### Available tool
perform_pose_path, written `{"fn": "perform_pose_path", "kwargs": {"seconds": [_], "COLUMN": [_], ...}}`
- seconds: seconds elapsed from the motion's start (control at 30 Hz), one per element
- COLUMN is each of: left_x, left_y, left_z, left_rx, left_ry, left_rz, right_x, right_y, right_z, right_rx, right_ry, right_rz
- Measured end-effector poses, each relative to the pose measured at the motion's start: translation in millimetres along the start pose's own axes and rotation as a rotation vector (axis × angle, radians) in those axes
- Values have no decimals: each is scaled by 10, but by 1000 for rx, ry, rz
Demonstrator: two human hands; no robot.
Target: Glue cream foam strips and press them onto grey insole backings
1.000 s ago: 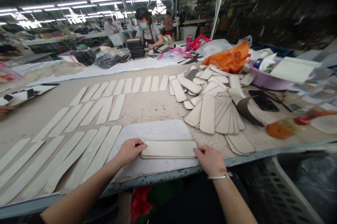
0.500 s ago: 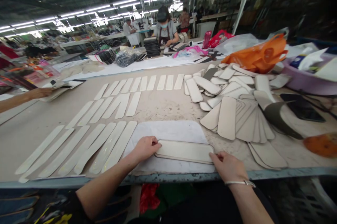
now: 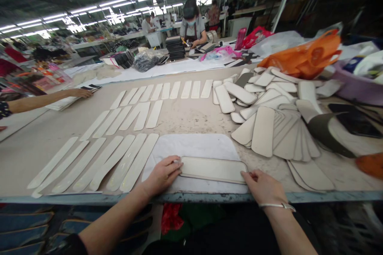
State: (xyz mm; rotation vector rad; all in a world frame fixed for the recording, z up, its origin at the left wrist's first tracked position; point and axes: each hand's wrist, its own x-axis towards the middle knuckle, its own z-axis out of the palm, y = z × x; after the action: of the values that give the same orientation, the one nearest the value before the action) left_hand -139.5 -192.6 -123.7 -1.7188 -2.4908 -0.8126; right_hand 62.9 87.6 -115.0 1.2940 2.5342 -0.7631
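A long off-white panel [image 3: 214, 170] with rounded corners and a dark edge lies across a white sheet [image 3: 196, 143] in front of me. My left hand [image 3: 165, 172] has its fingers closed at the panel's left end. At the opposite end, my right hand [image 3: 263, 187] pinches the corner between thumb and curled fingers. Left of the sheet, several pale strips [image 3: 112, 163] lie in slanted rows, some with glossy patches. To the right spreads a heap of similar rounded panels [image 3: 263, 131], some fanned out.
Another person's hand [image 3: 80, 93] rests by a flat stack [image 3: 61, 103] at the left. A person [image 3: 191, 27] works across the table beside a dark stack [image 3: 175, 48]. An orange bag [image 3: 302, 57], a purple basin [image 3: 354, 81] and a dark phone-like slab [image 3: 359, 121] are on the right.
My left fingers have shifted slightly at the panel's end, and the panel looks a bit straighter on the sheet. The other person's hand at the left has moved rightward over the stack.
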Motion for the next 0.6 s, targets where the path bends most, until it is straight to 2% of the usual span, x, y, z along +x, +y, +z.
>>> {"fn": "perform_pose_path", "kwargs": {"seconds": [0.07,0.17,0.6], "left_x": [-53,-54,-33], "left_y": [-14,-17,-35], "left_z": [10,17,46], "left_rx": [7,0,-34], "left_ry": [-28,-12,8], "left_rz": [125,202,193], "right_x": [6,10,-7], "right_y": [2,5,2], "right_z": [-1,-2,-6], "right_rx": [-5,-11,48], "right_ry": [-13,-18,35], "right_rz": [2,14,18]}}
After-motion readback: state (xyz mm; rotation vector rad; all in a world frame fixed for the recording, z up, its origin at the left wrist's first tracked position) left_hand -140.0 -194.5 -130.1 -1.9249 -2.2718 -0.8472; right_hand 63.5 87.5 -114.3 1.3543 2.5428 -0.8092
